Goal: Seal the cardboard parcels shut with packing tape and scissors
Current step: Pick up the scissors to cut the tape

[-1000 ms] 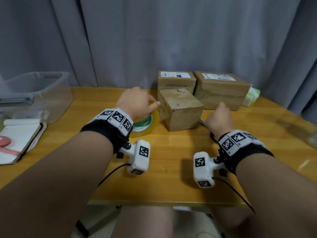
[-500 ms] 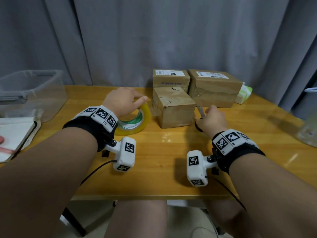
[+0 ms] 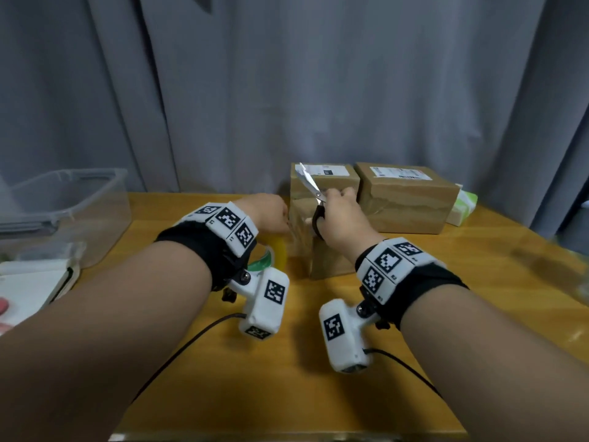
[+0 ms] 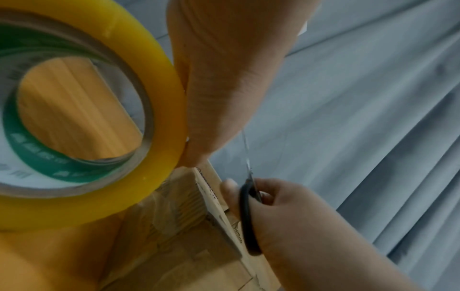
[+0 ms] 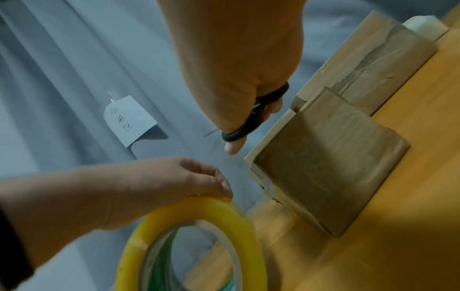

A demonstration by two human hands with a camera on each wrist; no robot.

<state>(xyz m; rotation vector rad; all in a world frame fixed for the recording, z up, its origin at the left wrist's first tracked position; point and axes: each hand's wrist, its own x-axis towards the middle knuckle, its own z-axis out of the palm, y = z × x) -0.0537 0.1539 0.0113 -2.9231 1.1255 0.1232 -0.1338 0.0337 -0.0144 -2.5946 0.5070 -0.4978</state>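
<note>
Both hands are lifting off the table now, left hand (image 3: 271,212) gripping the tape roll (image 4: 82,118), right hand (image 3: 338,218) clutching scissors (image 3: 310,183), small parcel (image 5: 323,167) still needing sealing.

Both hands (image 3: 271,212) (image 3: 338,218) raised, fingers curled

A clear plastic bin (image 3: 68,202) and white notebook (image 3: 35,283) (left side) sit before grey curtains (image 3: 287,90).

Yellow tape roll (image 4: 94,110) with green core, black-handled scissors (image 3: 314,204), brown parcels (image 3: 404,199), grey curtain (image 3: 318,90).
</note>
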